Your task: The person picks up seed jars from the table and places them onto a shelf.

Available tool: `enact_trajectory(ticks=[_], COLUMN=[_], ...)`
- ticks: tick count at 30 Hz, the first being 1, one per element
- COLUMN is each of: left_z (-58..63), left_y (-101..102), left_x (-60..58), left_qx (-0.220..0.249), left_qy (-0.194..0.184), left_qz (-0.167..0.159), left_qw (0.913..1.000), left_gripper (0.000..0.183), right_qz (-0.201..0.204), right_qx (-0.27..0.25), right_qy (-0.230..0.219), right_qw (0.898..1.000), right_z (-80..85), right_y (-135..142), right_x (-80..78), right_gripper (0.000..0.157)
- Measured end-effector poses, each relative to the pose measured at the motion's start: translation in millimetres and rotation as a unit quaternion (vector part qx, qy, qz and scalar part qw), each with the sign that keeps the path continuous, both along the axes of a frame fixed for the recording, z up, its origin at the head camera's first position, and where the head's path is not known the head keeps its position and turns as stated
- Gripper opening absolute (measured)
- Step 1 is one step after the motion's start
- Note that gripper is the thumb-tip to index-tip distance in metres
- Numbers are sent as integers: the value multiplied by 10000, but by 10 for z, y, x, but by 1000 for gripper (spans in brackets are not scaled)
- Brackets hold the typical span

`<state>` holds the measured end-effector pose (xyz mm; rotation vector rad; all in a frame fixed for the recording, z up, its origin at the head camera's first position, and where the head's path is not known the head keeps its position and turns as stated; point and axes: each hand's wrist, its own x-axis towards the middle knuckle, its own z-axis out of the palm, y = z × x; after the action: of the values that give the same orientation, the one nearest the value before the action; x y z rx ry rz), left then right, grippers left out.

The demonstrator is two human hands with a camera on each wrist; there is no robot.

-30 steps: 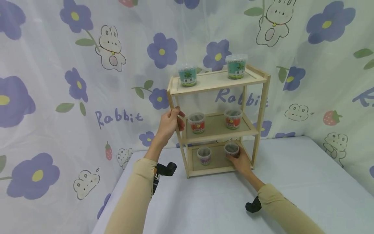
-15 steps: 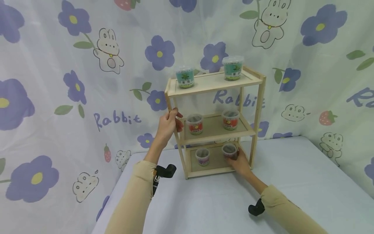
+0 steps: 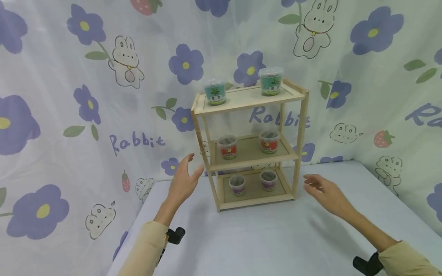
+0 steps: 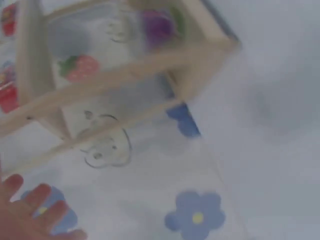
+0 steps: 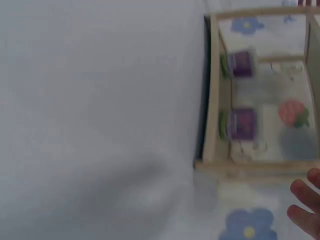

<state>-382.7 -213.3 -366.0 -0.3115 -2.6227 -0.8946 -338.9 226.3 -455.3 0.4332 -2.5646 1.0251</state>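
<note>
A light wooden three-tier shelf (image 3: 253, 165) stands on the table. My left hand (image 3: 182, 182) is just left of it, apart from its post, holding nothing, thumb and fingers spread. To the right of the frame, my right hand (image 3: 328, 193) hovers over the table with fingers loosely bent and nothing in them. Two purple-labelled plastic cups, one left (image 3: 237, 185) and one right (image 3: 268, 180), stand on the bottom tier. On the middle tier are two red-labelled cups (image 3: 228, 147). Two green-labelled cups (image 3: 215, 92) are on top. Both wrist views are blurred.
A white-covered table (image 3: 255, 237) extends in front of the shelf and to both sides. Behind it hangs a curtain (image 3: 145, 107) printed with blue flowers and rabbits. The shelf's post (image 3: 299, 149) is the upright closest to my right hand.
My left hand has let go of the shelf's left post and drawn back lower left. My right hand has released the right purple-labelled cup and moved out to the right.
</note>
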Motion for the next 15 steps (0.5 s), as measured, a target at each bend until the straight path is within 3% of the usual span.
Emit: enact_trajectory(ticks=[2,4,6,8,11,15], left_z=[-67,-130,-195,-272,-377,-475], left_y=[-122,-218,-282,-311,-324,-325], left_x=[31,61,94,131,186,225], left_qx=[-1170,-2177,-2871,-3256,-3544,-3623], left_qy=[420,783,932,888,726,640], left_qz=[271,537,739,865,907,831], left_qw=[9919,9714,9505,9374,9279,9261], left_gripper=[66,69,75,81,89,96], right_qz=[-441,-885,-1202,-1411,-1558,-1553], right_qx=[1098,2083,2712,3075,3256,3302], right_qy=[756,1275,1493,1460,1199,1108], right_qw=[9901,9657,9432,9296,9249,9244], right_z=[126,220,263,265,247,217], right_y=[218,416,566,671,718,692], right_x=[-21,-66,-115,-142,-138,-129], right_gripper=[47,59,74,85,88,89])
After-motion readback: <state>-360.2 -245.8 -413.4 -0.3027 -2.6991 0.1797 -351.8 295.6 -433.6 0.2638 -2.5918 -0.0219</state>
